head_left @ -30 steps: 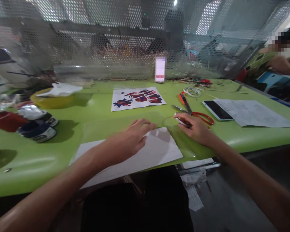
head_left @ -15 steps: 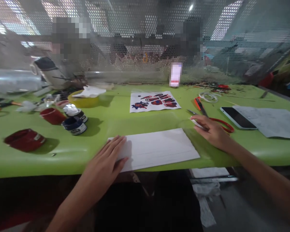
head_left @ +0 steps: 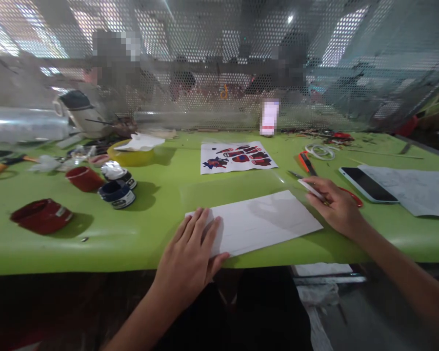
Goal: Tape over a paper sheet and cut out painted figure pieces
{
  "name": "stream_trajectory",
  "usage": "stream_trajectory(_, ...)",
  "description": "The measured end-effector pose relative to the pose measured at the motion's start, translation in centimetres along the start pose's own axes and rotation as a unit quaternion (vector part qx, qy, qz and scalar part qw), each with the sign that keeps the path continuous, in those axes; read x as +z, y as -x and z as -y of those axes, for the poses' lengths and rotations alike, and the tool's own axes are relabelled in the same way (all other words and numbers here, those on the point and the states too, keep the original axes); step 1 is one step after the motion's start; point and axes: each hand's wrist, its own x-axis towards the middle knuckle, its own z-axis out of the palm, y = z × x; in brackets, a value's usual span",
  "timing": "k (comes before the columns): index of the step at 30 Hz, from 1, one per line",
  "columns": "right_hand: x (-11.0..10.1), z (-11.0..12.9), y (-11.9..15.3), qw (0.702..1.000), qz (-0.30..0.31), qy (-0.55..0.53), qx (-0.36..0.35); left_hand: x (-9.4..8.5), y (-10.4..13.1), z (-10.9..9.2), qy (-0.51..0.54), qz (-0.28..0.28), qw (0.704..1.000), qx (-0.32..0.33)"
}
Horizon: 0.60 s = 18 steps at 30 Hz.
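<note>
A blank white sheet (head_left: 267,219), possibly thin card, lies tilted near the front edge of the green table. My left hand (head_left: 192,253) rests on its left end, fingers stretched out and slightly spread. To the right, my right hand (head_left: 338,204) is closed around a slim white stick-like piece (head_left: 312,189); its exact kind I cannot make out. Just beyond that hand are red-handled scissors (head_left: 353,196), partly hidden by it, and an orange-and-black cutter (head_left: 307,163). Behind the blank sheet sits a printed sheet (head_left: 241,158) with red, blue and black shapes.
At left stand red containers (head_left: 42,216), a dark blue jar (head_left: 117,195) and a yellow bowl (head_left: 131,155). A phone (head_left: 369,184) overlaps papers (head_left: 417,190) at right. Coiled white cord (head_left: 320,151) lies further back. A perforated screen (head_left: 219,73) rises behind the table.
My left hand and the blank sheet have shifted right, the sheet turning slightly. My right hand has moved a little right with the white piece. The whole view has shifted slightly.
</note>
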Motion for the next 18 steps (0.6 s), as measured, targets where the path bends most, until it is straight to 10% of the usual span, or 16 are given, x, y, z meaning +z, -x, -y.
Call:
stream_trajectory(6,0.0,-0.2,0.2,1.0,0.001,-0.003,0.005,-0.1,1.1,-0.2,-0.006,-0.074,0.997,0.034)
stream_trajectory(18,-0.3,-0.6,0.4,1.0,0.013,0.028,-0.004,-0.7,2.9,1.6,0.122,0.001,0.992,0.005)
